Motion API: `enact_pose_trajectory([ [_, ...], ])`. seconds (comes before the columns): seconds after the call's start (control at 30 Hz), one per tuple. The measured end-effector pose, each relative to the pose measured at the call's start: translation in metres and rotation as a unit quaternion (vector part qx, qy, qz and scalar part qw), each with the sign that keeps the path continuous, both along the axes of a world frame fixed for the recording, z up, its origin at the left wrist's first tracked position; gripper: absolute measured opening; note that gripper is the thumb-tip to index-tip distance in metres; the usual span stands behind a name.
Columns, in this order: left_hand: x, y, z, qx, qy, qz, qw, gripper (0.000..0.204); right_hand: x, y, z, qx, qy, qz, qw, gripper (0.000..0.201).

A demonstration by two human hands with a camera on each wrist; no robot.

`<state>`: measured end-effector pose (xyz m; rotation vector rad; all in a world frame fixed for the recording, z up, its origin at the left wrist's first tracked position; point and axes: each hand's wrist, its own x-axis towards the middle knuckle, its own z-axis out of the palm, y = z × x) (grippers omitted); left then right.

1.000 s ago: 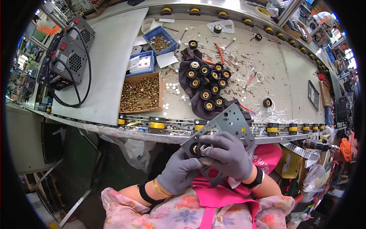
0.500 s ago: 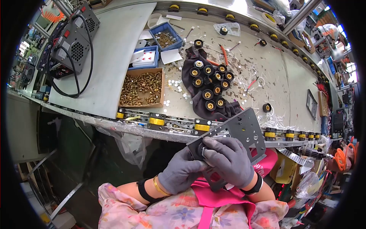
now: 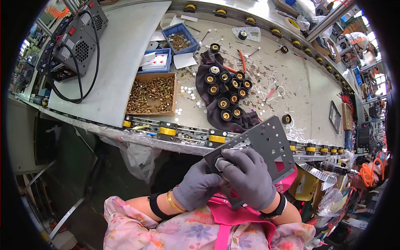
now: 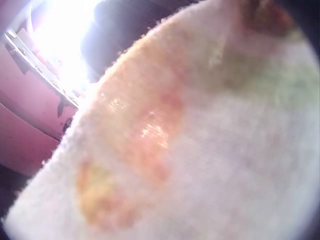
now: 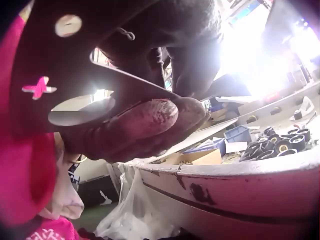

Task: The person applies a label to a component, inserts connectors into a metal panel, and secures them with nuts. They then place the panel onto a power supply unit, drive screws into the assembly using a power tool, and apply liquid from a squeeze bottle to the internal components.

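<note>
A dark grey metal panel (image 3: pixel 266 141) with many holes is held tilted in front of the bench's near edge. My gloved left hand (image 3: pixel 198 185) grips its near left corner, thumb on top. The left hand's fingers (image 5: pixel 145 120) show under the panel in the right wrist view. At that corner the thumb and fingers of my gloved right hand (image 3: pixel 248 179) pinch a silver nut (image 3: pixel 218 164). The right hand's fingers (image 5: pixel 192 65) reach down over the panel edge. Pale, blurred cloth (image 4: pixel 225 150) fills most of the left wrist view.
Several black round connectors with brass centres (image 3: pixel 223 103) sit on a dark cloth (image 3: pixel 207 110). To their left stand a carton of brass fittings (image 3: pixel 174 95) and blue bins (image 3: pixel 195 43). A roller rail (image 3: pixel 187 134) runs along the bench edge. A power unit (image 3: pixel 79 50) stands at far left.
The panel has shifted slightly right and turned a little. The right fingers have moved round the nut, over the spot where a black connector showed earlier. The left hand keeps its grip.
</note>
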<state>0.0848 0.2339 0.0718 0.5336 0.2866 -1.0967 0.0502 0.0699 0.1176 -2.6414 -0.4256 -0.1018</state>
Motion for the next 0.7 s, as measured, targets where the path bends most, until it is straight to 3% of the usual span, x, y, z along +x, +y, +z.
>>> enact_pose_trajectory([
  [0.13,0.001,-0.002,-0.001,0.001,-0.013,0.000,1.000,0.052,0.000,-0.009,-0.008,0.067,0.010,0.001,0.998,0.033],
  [0.23,0.002,-0.003,0.002,0.001,-0.026,0.013,1.000,0.052,0.001,-0.006,-0.011,0.045,-0.007,-0.015,0.999,0.030],
  [0.43,0.004,-0.002,0.001,-0.030,0.007,0.021,0.999,0.053,0.002,-0.013,-0.001,0.145,0.075,-0.053,0.985,0.031],
  [0.57,0.009,-0.007,0.009,-0.026,-0.007,0.025,0.999,0.054,0.010,-0.016,-0.001,0.156,-0.046,-0.022,0.986,0.047],
  [0.6,0.010,-0.008,0.010,-0.028,-0.014,0.028,0.999,0.055,0.011,-0.020,-0.004,0.126,-0.030,0.018,0.991,0.051],
  [0.7,0.006,-0.007,0.000,-0.041,-0.010,0.022,0.999,0.055,0.008,-0.015,-0.016,0.161,-0.039,-0.018,0.986,0.053],
])
